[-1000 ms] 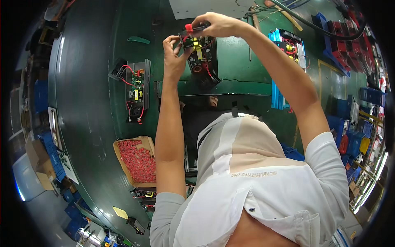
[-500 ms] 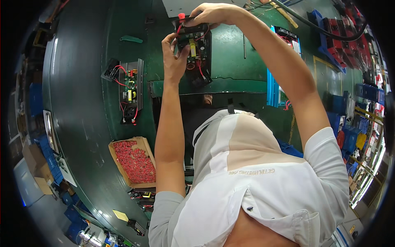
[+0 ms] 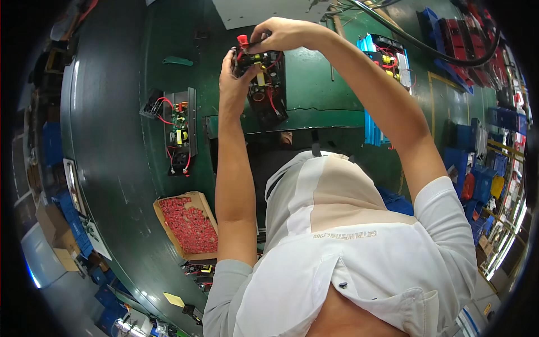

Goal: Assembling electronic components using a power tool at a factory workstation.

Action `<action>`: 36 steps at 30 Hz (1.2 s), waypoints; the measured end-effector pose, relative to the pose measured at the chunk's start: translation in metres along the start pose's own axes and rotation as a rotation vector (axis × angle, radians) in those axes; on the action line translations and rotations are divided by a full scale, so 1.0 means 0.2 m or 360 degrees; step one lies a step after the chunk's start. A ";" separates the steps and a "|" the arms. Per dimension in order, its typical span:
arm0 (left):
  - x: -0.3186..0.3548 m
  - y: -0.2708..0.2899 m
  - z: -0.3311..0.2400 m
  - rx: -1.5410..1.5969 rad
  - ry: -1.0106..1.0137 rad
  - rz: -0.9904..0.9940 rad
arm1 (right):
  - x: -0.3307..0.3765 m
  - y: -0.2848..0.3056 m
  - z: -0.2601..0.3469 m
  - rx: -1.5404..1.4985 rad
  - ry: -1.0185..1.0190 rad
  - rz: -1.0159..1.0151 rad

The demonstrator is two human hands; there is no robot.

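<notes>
An open black inverter unit (image 3: 272, 109) with a circuit board, yellow-wrapped transformer and red wires lies on the green bench in front of me. My left hand (image 3: 233, 81) grips its left side, thumb over the board and fingers round the outer edge. At the far end, my right hand (image 3: 278, 35) has its fingers closed beside a red terminal cap (image 3: 242, 40). What lies under those fingertips is hidden, so I cannot make out what they pinch. A second open unit (image 3: 181, 132) with red leads and a black fan lies to the left.
A cardboard tray (image 3: 159, 210) of small red parts sits near my left forearm. A green-handled tool (image 3: 178, 60) lies at the far left. Blue-cased units (image 3: 370, 126) stand to the right, under a black cable (image 3: 426, 48). A white panel (image 3: 247, 14) is at the back.
My right hand and the unit's far end sit a little lower in view, and the unit's tilt has shifted slightly. My left hand keeps its grip. The whole view has shifted a little.
</notes>
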State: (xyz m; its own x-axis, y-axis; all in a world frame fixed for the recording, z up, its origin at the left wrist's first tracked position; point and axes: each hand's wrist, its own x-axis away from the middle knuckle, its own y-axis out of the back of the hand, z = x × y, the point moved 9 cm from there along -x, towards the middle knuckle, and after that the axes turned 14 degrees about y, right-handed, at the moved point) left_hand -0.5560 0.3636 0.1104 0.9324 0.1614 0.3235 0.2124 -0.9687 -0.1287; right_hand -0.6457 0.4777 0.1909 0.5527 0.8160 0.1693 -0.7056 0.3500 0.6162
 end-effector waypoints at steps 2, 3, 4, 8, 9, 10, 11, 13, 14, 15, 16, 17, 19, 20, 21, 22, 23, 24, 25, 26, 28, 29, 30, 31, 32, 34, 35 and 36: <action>0.00 0.04 0.01 0.0382 -0.0126 0.0009 | 0.03 -0.05 0.06 0.0062 0.0120 -0.0060; 0.02 0.04 0.02 0.0401 -0.0134 -0.0013 | 0.05 -0.08 0.07 0.0126 0.0200 -0.0088; 0.05 0.04 0.03 0.0422 -0.0141 -0.0033 | 0.12 -0.09 0.11 0.0256 0.0299 -0.0248; 0.14 0.03 0.01 0.0306 -0.0288 -0.0158 | 0.36 -0.18 0.22 0.0423 0.0731 -0.0653; 0.17 0.04 0.02 0.0319 -0.0283 -0.0139 | 0.40 -0.22 0.25 0.0491 0.0758 -0.0695; 0.18 0.01 0.02 0.0332 -0.0286 -0.0090 | 0.45 -0.25 0.24 0.0562 0.0761 -0.0729; 0.19 0.02 0.04 0.0318 -0.0259 -0.0089 | 0.47 -0.28 0.25 0.0540 0.0754 -0.0739; 0.24 0.00 0.06 0.0315 -0.0168 0.0011 | 0.50 -0.32 0.26 0.0487 0.0717 -0.0729; 0.25 -0.01 0.07 0.0385 -0.0096 0.0040 | 0.51 -0.32 0.26 0.0487 0.0716 -0.0726; 0.25 -0.02 0.06 0.0387 -0.0093 0.0042 | 0.51 -0.32 0.26 0.0482 0.0683 -0.0736; 0.26 -0.02 0.05 0.0409 -0.0132 0.0029 | 0.51 -0.31 0.25 0.0473 0.0652 -0.0747; 0.27 -0.02 0.04 0.0432 -0.0170 0.0020 | 0.51 -0.31 0.25 0.0472 0.0646 -0.0747; 0.26 -0.02 0.03 0.0435 -0.0162 0.0037 | 0.50 -0.30 0.25 0.0590 0.0604 -0.0706; 0.25 -0.03 0.02 0.0438 -0.0159 0.0050 | 0.49 -0.29 0.24 0.0590 0.0594 -0.0705; 0.23 -0.03 0.02 0.0453 -0.0124 0.0074 | 0.47 -0.27 0.25 0.0613 0.0635 -0.0707; 0.20 -0.03 0.02 0.0469 -0.0089 0.0098 | 0.46 -0.26 0.26 0.0635 0.0676 -0.0707; 0.18 -0.03 0.03 0.0352 -0.0126 0.0137 | 0.46 -0.26 0.25 0.0636 0.0664 -0.0705; 0.17 -0.03 0.04 0.0354 -0.0117 0.0143 | 0.47 -0.27 0.24 0.0672 0.0686 -0.0701; 0.16 -0.04 0.04 0.0283 -0.0093 0.0137 | 0.46 -0.27 0.23 0.0711 0.0706 -0.0705; 0.14 -0.05 0.05 0.0210 -0.0068 0.0130 | 0.45 -0.26 0.21 0.0714 0.0695 -0.0711; 0.13 -0.06 0.03 0.0293 -0.0055 0.0153 | 0.42 -0.25 0.17 0.0505 0.0687 -0.0715; 0.13 -0.06 0.02 0.0379 -0.0046 0.0164 | 0.42 -0.26 0.16 0.0503 0.0672 -0.0719; 0.12 -0.06 0.05 0.0456 0.0024 0.0191 | 0.42 -0.26 0.17 0.0566 0.0678 -0.0740; 0.12 -0.05 0.05 0.0455 0.0035 0.0189 | 0.42 -0.27 0.18 0.0625 0.0693 -0.0755; 0.11 -0.05 0.04 0.0334 -0.0004 0.0174 | 0.42 -0.26 0.17 0.0615 0.0687 -0.0751; 0.10 -0.05 0.01 0.0193 -0.0058 0.0198 | 0.41 -0.22 0.16 0.0585 0.0731 -0.0793; 0.09 -0.05 -0.01 0.0172 -0.0082 0.0234 | 0.39 -0.18 0.16 0.0589 0.0760 -0.0802; 0.09 -0.03 0.01 0.0179 -0.0032 0.0290 | 0.37 -0.15 0.17 0.0517 0.0740 -0.0783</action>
State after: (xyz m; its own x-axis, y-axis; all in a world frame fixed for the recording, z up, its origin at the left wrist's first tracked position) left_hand -0.5411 0.3732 0.1154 0.9637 -0.0098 0.2667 0.0699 -0.9552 -0.2877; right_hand -0.5697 0.5125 0.2109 0.4750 0.7360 -0.4823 -0.2195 0.6299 0.7450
